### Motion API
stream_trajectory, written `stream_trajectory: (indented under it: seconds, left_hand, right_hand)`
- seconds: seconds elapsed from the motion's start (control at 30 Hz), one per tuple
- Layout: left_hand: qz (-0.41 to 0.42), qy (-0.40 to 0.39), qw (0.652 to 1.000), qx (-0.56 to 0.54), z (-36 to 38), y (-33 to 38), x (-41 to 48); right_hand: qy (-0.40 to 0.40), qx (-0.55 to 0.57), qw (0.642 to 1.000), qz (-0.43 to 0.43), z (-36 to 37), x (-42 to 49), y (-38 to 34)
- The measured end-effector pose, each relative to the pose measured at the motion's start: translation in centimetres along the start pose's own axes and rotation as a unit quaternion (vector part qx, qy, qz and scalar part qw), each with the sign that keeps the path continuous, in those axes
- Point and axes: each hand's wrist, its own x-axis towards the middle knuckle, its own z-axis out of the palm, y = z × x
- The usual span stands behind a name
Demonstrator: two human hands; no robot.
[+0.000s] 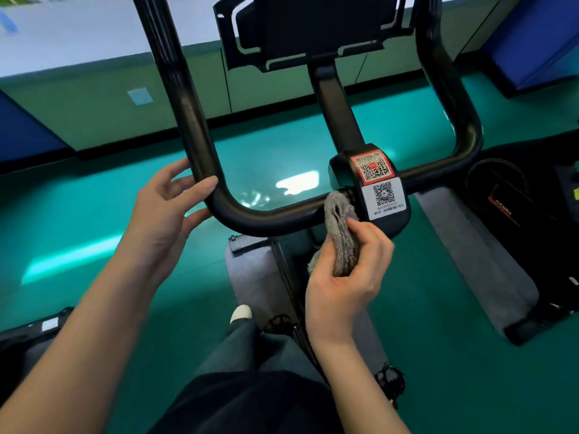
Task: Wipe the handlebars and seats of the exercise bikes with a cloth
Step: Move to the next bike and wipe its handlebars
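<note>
Handlebar [266, 217]: the left hand [159, 211] touches its left bend, thumb above and straight fingers below, not clasping. Bare bar runs right to the cloth [341, 233]. The right hand [344, 283] pinches it against the bar's end beside the clamp [382, 195].

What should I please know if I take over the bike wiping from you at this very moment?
Left hand: open, cupping the left bend of the handlebar, thumb on it.
Right hand: grips the grey cloth, its top against the bar beside the QR-stickered clamp.
Done: cannot tell which parts are wiped.
Left: likely the bar's right side, then the seat, which is out of view.
</note>
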Motion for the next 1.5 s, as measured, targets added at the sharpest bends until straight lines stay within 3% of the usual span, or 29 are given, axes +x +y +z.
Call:
stream_trajectory:
  seconds: [0.1, 0.23, 0.3, 0.37, 0.43, 0.5, 0.57, 0.6, 0.73, 0.9, 1.1, 1.17, 1.27, 1.5]
  left_hand:
    - [0.009, -0.004, 1.0, 0.004, -0.1, -0.1, 0.0]
    - [0.012, -0.015, 1.0, 0.007, -0.2, 0.0, 0.2]
    - [0.012, -0.011, 1.0, 0.022, -0.4, -0.1, 0.5]
    - [0.063, 0.015, 0.991, 0.118, -0.7, 0.0, 0.7]
    - [0.2, 0.017, 0.933, 0.3, -1.3, 0.5, 1.0]
    - [0.336, -0.028, 0.831, 0.442, -2.0, 1.2, 1.5]
    - [0.402, -0.088, 0.757, 0.508, -2.7, 2.1, 2.7]
    - [0.412, -0.12, 0.74, 0.518, -3.0, 2.5, 3.3]
    - [0.412, -0.232, 0.728, 0.497, -4.2, 4.0, 5.3]
    - [0.437, -0.305, 0.704, 0.468, -5.1, 4.8, 7.8]
    - [0.466, -0.344, 0.681, 0.449, -5.5, 4.9, 9.7]
    - [0.474, -0.351, 0.673, 0.447, -5.6, 4.9, 10.1]
    - [0.473, -0.356, 0.675, 0.44, -5.6, 4.9, 10.4]
    - [0.465, -0.39, 0.673, 0.423, -6.2, 5.5, 10.9]
  right_hand:
    - [-0.031, 0.027, 0.998, 0.041, 1.2, -1.7, -0.7]
    - [-0.098, 0.065, 0.992, 0.035, 0.8, -3.4, -0.8]
    - [-0.049, 0.071, 0.994, 0.063, 0.4, -3.0, -0.3]
    - [0.017, 0.054, 0.993, 0.102, 0.4, -2.1, 0.2]
    - [0.057, 0.038, 0.99, 0.125, 1.0, -1.4, 0.2]
    - [0.083, 0.031, 0.987, 0.136, 1.9, -1.4, -0.1]
    - [0.101, 0.033, 0.981, 0.16, 3.0, -1.9, -0.7]
    - [0.11, 0.035, 0.978, 0.173, 3.6, -2.3, -1.2]
    - [0.155, 0.022, 0.974, 0.163, 5.7, -4.3, -3.4]
    - [0.207, -0.024, 0.967, 0.148, 8.6, -7.0, -5.9]
    - [0.204, -0.066, 0.97, 0.114, 10.9, -9.6, -8.3]
    - [0.242, -0.08, 0.959, 0.123, 10.7, -9.4, -8.6]
    - [0.292, -0.118, 0.942, 0.119, 10.9, -8.5, -8.9]
    - [0.29, -0.123, 0.944, 0.097, 15.4, -8.9, -10.5]
